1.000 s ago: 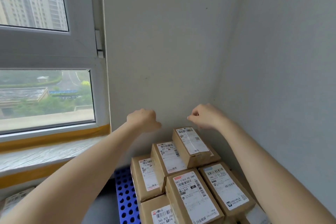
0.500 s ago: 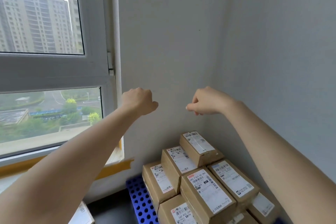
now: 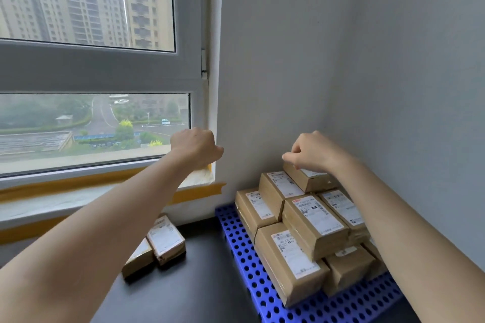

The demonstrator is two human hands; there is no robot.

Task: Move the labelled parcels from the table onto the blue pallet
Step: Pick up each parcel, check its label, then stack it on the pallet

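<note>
Several brown labelled parcels are stacked on the blue perforated pallet in the room's corner. The topmost parcel lies at the back of the stack. My right hand hovers just over that parcel with fingers curled, holding nothing. My left hand is a closed fist in the air in front of the window frame, empty. Two more labelled parcels lie side by side on the dark table, left of the pallet and partly behind my left forearm.
A window with a grey frame and a sill edged in orange tape runs along the left. Grey walls close the corner behind and right of the pallet.
The view has swung left and down, so the table and the two parcels on it now show. Both fists stay curled; my right hand now sits lower, just above the top parcel.
</note>
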